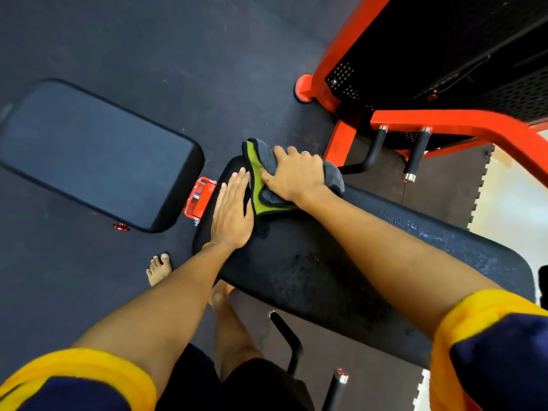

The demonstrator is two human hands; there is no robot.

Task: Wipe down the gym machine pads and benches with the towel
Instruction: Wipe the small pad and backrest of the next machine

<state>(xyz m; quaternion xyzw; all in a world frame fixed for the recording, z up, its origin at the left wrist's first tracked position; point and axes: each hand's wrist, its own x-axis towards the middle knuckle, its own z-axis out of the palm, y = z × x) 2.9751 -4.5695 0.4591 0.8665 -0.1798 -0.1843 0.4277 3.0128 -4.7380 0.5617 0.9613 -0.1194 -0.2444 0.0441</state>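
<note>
Our right hand [296,176] presses the towel [256,161], which is bunched at the far end of the long black pad [326,262], near 12 o'clock from centre. The fingers are bent over the cloth and clamped on it. Our left hand [232,215] lies flat on the pad at the towel's 9 o'clock, fingers straight and together, steadying us.

To wipe well, we judge the stroke should run from this end back toward 5 o'clock, over the speckled patches that look damp, in overlapping passes with even pressure. We should flatten the bunch for more contact and lift the left hand so its patch gets wiped too. The seat [98,155] at 9 o'clock looks like the next surface. The orange frame [444,120] at 2 o'clock stands close, so we mind our knuckles.
</note>
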